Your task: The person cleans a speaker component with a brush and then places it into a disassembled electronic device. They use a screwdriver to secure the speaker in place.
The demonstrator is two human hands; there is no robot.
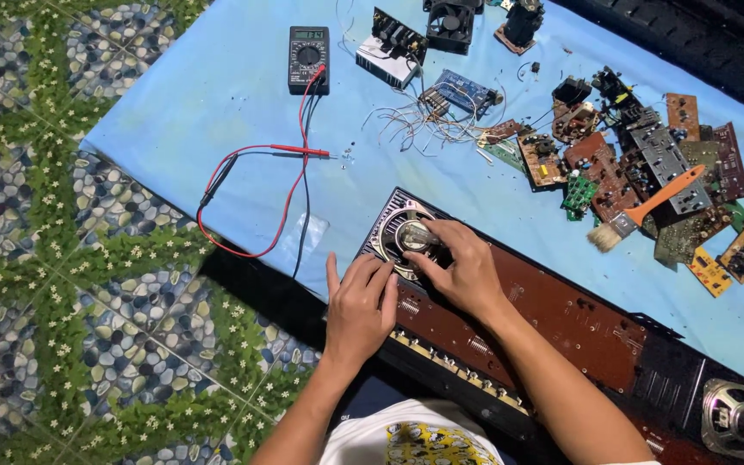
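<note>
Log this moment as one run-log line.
left hand: on long brown circuit board | right hand: on round speaker | multimeter, brush: untouched

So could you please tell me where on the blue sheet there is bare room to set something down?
The widest bare patch of blue sheet lies left of the multimeter, out to the sheet's edge. A smaller one sits between the wire tangle and the long black unit. The right side is crowded with circuit boards and a brush.
</note>
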